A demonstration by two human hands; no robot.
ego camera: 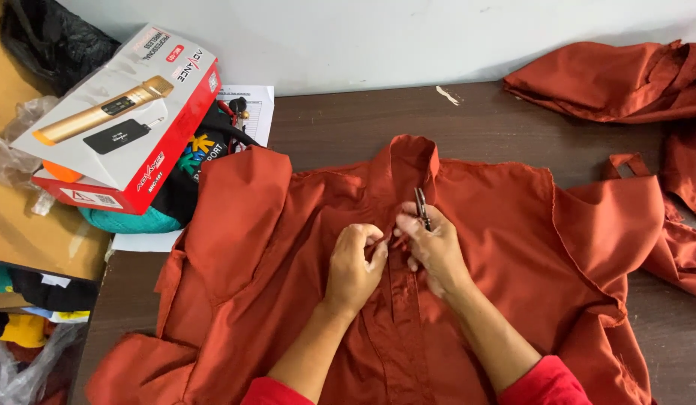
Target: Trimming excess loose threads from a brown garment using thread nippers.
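A rust-orange shirt [513, 225] lies spread on a dark wooden table [348, 127], collar towards the wall. My right hand [435, 246] grips small metal thread snips [421, 205], their tips pointing up at the placket just below the collar. My left hand [355, 264] pinches the fabric of the placket right beside it, fingers closed on the cloth. Both of my sleeves are red.
More rust-orange garments [610, 79] are piled at the table's back right. At the left stands a red and white box [119, 112] picturing a gold microphone, on top of a dark bag [187, 176] and papers [256, 109]. Plastic bags and clothes lie lower left.
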